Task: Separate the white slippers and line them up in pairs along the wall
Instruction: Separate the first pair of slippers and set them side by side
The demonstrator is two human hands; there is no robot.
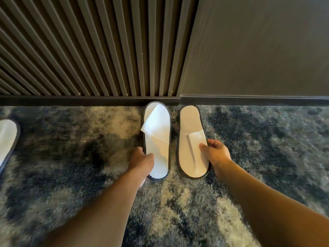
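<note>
Two white slippers with dark edging lie side by side on the carpet, one end of each against the skirting board. My left hand grips the left slipper at its left edge, near its strap. On the right slipper my right hand pinches the right edge, thumb on the strap. A third white slipper is cut off by the left border of the view, further along the wall.
A ribbed dark wall panel rises behind on the left, a plain dark wall on the right. The floor is mottled dark blue and beige carpet.
</note>
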